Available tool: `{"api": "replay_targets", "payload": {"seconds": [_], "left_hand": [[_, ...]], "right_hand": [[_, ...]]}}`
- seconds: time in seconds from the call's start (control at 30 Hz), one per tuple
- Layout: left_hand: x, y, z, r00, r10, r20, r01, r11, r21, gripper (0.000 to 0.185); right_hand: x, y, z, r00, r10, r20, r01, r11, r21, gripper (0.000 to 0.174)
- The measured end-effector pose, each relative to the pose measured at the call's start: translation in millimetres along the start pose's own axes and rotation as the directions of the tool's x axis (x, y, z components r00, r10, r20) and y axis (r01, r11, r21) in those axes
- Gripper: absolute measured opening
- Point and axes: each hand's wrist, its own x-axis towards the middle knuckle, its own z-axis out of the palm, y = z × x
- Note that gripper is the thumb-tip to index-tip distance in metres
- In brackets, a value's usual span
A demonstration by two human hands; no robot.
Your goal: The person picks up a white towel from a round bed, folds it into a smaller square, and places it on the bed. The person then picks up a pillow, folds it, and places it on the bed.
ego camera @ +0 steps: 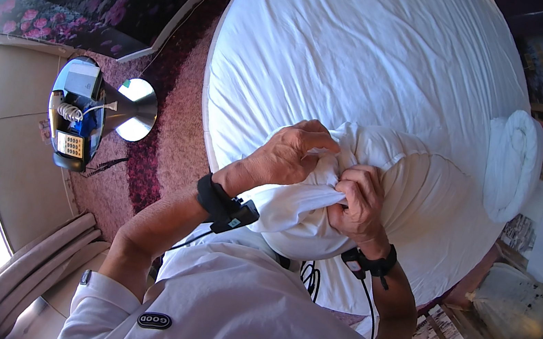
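A plump white pillow in a cloth pillowcase lies against my body at the near side of a round bed with a creased white sheet. My right hand is closed on bunched fabric of the pillowcase. At the left of that bunch, my left hand has its fingers curled at the cloth; whether they grip it is hidden by the hand itself. Both wrists carry black straps with small devices and cables.
A rolled white quilt sits at the bed's right edge. On the left, a small round side table holds a telephone and a hair dryer. Beige curtains hang at the lower left. A filled clear plastic bag is at the right.
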Motion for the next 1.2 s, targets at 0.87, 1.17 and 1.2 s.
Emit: {"api": "replay_targets", "payload": {"seconds": [0.87,1.17,1.2], "left_hand": [[-8.5,-9.9,10.7,0.768,-0.576,0.279,0.627,0.591,-0.508,0.015],[-37.1,-33.0,18.1,0.983,-0.102,0.151,0.119,0.987,-0.109,0.021],[-39.2,-34.1,20.0,0.945,-0.274,0.18,0.312,0.921,-0.234,0.022]], "right_hand": [[24.0,-2.0,-21.7,0.92,0.25,0.301,-0.301,0.944,0.136,0.014],[45.6,-5.1,-32.7,0.612,0.35,0.709,-0.623,0.765,0.16,0.009],[48.3,-6.1,-32.3,0.607,0.353,0.712,-0.634,0.756,0.165,0.01]]}}
